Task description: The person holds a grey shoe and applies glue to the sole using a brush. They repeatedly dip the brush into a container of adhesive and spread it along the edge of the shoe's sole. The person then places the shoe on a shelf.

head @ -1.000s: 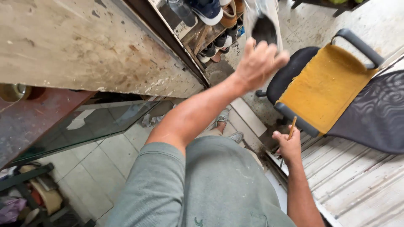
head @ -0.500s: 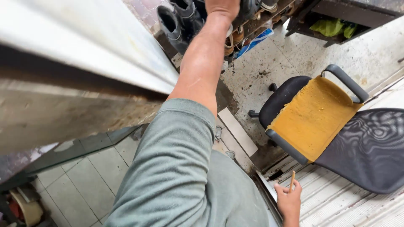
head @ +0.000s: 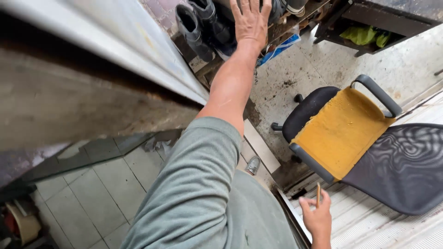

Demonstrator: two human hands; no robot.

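While left hand (head: 251, 20) reaches flat, fingers spread, grip released, over black boots (head: 203, 27) on shoe rack (head: 295, 25), nothing picked up yet. Right hand (head: 316, 216) low, grip pinching thin stick (head: 318, 193), beside office chair (head: 344, 133) with yellow seat.

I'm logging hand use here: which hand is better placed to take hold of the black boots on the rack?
Left, most likely. The left hand is stretched out, fingers spread, right beside the black boots on the shoe rack. The right hand is low by the chair, pinching a thin stick.
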